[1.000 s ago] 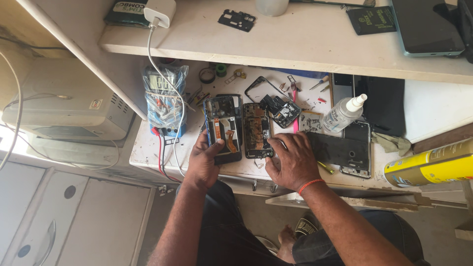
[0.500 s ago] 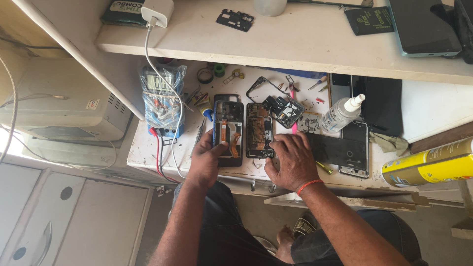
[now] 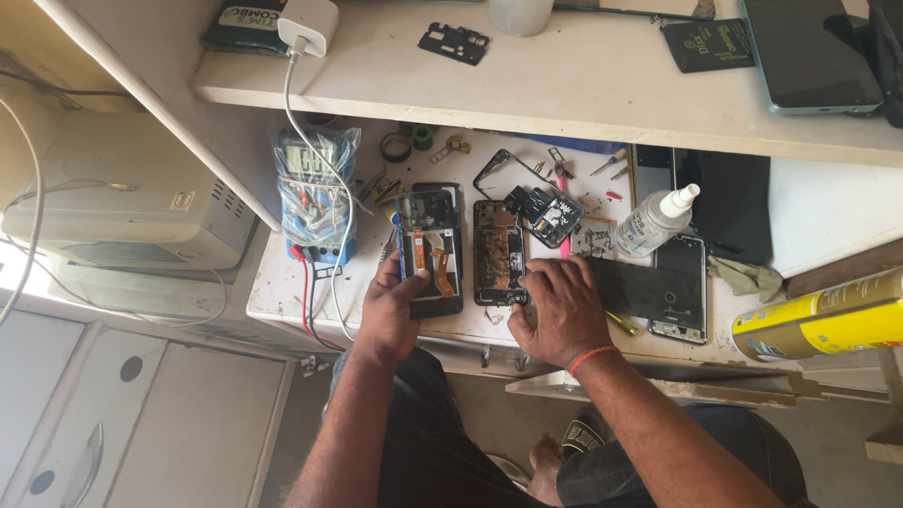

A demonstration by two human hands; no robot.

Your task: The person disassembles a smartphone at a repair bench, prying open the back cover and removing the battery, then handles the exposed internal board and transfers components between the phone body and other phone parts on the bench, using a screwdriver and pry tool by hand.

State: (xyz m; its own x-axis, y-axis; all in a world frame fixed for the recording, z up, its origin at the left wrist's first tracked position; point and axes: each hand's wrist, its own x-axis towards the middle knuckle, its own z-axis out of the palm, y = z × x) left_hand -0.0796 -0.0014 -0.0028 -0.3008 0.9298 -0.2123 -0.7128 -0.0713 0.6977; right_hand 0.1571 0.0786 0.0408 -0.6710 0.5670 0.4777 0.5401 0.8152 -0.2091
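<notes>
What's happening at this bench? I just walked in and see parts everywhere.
A person is working on two opened phones lying side by side on a white bench. The left hand grips the left opened phone, with its orange flex cable showing. The right hand rests at the bottom of the right opened phone. Around them lie a plastic-wrapped multimeter, a squeeze bottle, a yellow spray can and another phone frame.

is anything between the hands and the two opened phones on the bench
Nothing visible is. The left hand already grips the left opened phone by its lower left edge, thumb on its face. The right hand rests at the bottom of the right opened phone, fingertips touching it.
</notes>
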